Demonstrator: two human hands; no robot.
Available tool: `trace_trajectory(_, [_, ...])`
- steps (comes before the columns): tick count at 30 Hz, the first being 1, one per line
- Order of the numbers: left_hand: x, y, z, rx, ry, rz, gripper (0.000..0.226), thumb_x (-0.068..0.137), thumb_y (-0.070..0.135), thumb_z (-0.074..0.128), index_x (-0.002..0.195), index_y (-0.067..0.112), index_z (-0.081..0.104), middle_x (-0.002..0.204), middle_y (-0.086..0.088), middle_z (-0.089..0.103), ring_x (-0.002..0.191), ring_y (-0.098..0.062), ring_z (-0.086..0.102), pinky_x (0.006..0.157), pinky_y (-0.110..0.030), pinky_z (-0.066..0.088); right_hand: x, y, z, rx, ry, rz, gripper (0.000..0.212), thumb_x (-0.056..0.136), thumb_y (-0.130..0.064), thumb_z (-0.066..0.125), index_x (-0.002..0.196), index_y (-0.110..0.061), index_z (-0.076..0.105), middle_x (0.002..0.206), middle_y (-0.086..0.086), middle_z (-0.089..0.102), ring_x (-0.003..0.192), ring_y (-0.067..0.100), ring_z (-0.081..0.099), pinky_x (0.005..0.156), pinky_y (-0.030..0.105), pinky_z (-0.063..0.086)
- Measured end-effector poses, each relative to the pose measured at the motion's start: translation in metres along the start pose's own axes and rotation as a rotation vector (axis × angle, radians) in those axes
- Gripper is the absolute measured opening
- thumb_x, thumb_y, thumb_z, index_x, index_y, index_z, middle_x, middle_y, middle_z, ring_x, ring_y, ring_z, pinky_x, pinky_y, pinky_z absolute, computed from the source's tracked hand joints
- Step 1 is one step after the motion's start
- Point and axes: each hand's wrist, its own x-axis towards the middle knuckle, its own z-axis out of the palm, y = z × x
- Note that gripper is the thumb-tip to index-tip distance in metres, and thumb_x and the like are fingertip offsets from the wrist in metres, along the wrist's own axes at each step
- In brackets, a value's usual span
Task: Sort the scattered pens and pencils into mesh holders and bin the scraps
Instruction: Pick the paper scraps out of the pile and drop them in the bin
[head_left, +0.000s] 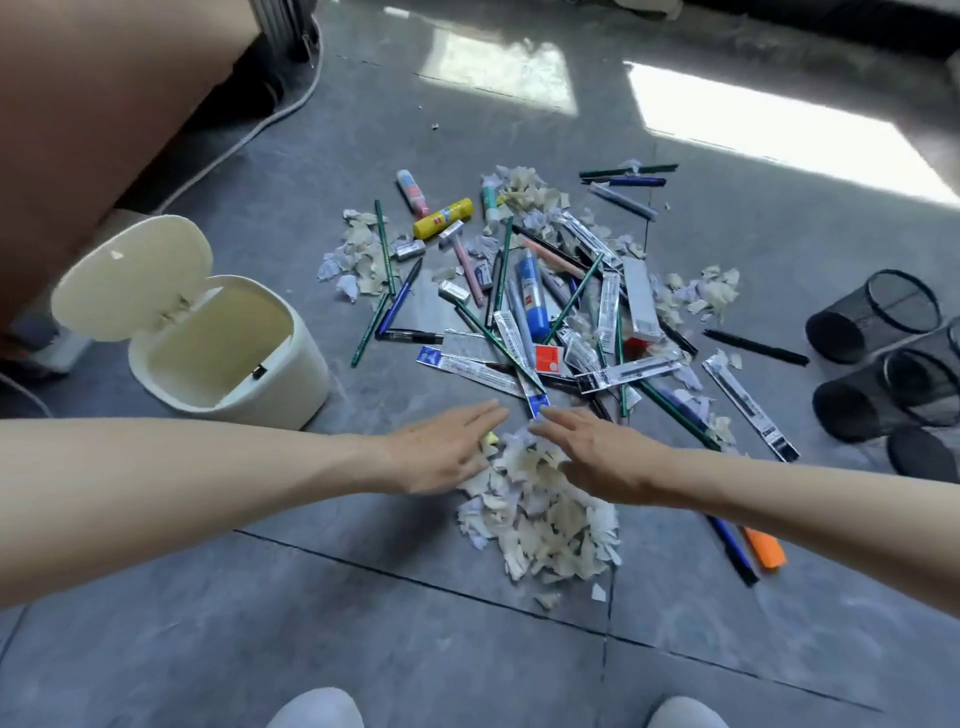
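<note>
While our left hand (441, 452) and right hand (592, 462) lay open, fingers straight and gripping nothing, the heap of paper scraps (540, 525) sat between and under them. We judged the scraps featherlight, limp and quick to scatter, best cupped from both flanks. The open bin (306, 379) stood beyond our left hand, the mesh holders (872, 317) beyond our right.

bin (301, 379) x1 | mesh holders (852, 322) x4 counted, rt ones cut by frame edge | green pencils (385, 244) min 6 counted, exact no. lost in tangle | scrap heaps (545, 525) approx x4 | yellow glue stick (443, 219) x1 | blue bottle (533, 293) x1 | orange marker (764, 546) x1 | pink tube (413, 193) x1 | refill packs (748, 410) not countable
</note>
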Motion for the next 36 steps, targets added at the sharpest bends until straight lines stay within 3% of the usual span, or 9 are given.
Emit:
trace_trajectory(5, [0.020,-0.004,0.022,-0.090,-0.106,-0.001,0.072,0.100,0.036,0.037,0.150,0.013,-0.009,0.156,-0.004,-0.020,0.145,-0.014,-0.013,0.111,-0.019,-0.007,-0.022,0.022,0.034,0.185,-0.022,0.049,0.062,0.098,-0.023,0.044,0.151,-0.018,0.011,0.159,0.002,-0.001,0.145,0.018,0.011,0.113,0.024,0.014])
trace_trajectory(9, [0.018,0.008,0.041,-0.233,-0.274,0.128,0.075,0.099,0.038,0.038,0.149,0.016,-0.014,0.156,0.004,-0.018,0.142,-0.004,-0.014,0.111,-0.015,-0.008,-0.009,0.030,0.053,0.358,0.065,0.120,0.065,0.098,-0.033,0.045,0.151,-0.021,0.010,0.159,0.002,-0.012,0.147,0.015,0.001,0.110,0.018,0.008])
trace_trajectory(15, [0.040,0.004,0.032,-0.065,-0.082,0.011,0.069,0.100,0.039,0.033,0.150,0.012,-0.005,0.158,-0.001,-0.014,0.144,-0.012,-0.015,0.114,-0.029,-0.010,0.005,0.034,0.052,0.397,0.167,0.085,0.047,0.097,-0.031,0.047,0.140,-0.017,0.035,0.159,0.003,0.008,0.146,0.015,0.008,0.115,0.024,0.006])
trace_trajectory(21, [0.079,-0.001,0.014,-0.033,-0.026,0.067,0.056,0.102,0.034,0.025,0.151,0.016,0.006,0.159,-0.005,0.005,0.146,-0.015,0.001,0.117,-0.030,-0.003,-0.012,0.029,0.065,0.336,0.093,-0.073,0.049,0.100,-0.026,0.042,0.146,-0.014,0.031,0.159,0.002,0.013,0.145,0.012,0.010,0.106,0.005,-0.006])
trace_trajectory(24, [0.080,0.001,0.016,-0.023,-0.064,0.144,0.053,0.102,0.033,0.025,0.151,0.018,0.010,0.159,-0.002,0.007,0.146,-0.012,0.002,0.116,-0.028,-0.005,-0.028,0.027,0.081,0.418,0.185,-0.042,0.048,0.099,-0.029,0.044,0.144,-0.018,0.031,0.159,-0.003,0.006,0.145,0.007,0.006,0.110,0.007,-0.001])
trace_trajectory(27, [0.065,0.005,0.028,-0.116,-0.157,0.245,0.054,0.101,0.035,0.028,0.151,0.020,0.011,0.159,0.004,0.004,0.144,-0.005,-0.002,0.115,-0.026,-0.005,-0.044,0.031,0.098,0.500,0.228,0.022,0.068,0.092,-0.050,0.044,0.147,-0.026,0.014,0.159,-0.009,-0.012,0.145,0.004,-0.002,0.117,0.024,0.009])
trace_trajectory(29, [0.052,0.002,0.036,-0.177,-0.176,0.281,0.060,0.097,0.046,0.026,0.150,0.023,0.011,0.158,0.008,0.004,0.143,0.000,-0.003,0.117,-0.021,-0.003,-0.050,0.034,0.108,0.503,0.241,0.029,0.089,0.083,-0.062,0.048,0.148,-0.028,-0.003,0.156,-0.010,-0.023,0.145,0.005,-0.010,0.118,0.030,0.006])
trace_trajectory(32, [0.035,-0.013,0.039,-0.069,-0.107,0.297,0.086,0.081,0.078,0.017,0.149,0.029,0.000,0.155,0.015,-0.010,0.141,0.004,-0.015,0.115,-0.022,-0.008,-0.053,0.038,0.125,0.410,0.226,0.017,0.118,0.067,-0.075,0.057,0.146,-0.030,-0.018,0.154,-0.003,-0.030,0.145,0.013,-0.019,0.118,0.039,-0.003])
trace_trajectory(36, [0.011,-0.032,0.051,0.074,-0.083,0.229,0.129,0.055,0.090,0.045,0.139,0.031,-0.033,0.146,0.007,-0.037,0.138,-0.006,-0.031,0.111,-0.023,-0.020,-0.046,0.043,0.136,0.259,0.162,0.009,0.136,0.054,-0.080,0.063,0.140,-0.033,-0.031,0.152,0.005,-0.032,0.143,0.019,-0.025,0.110,0.033,-0.020])
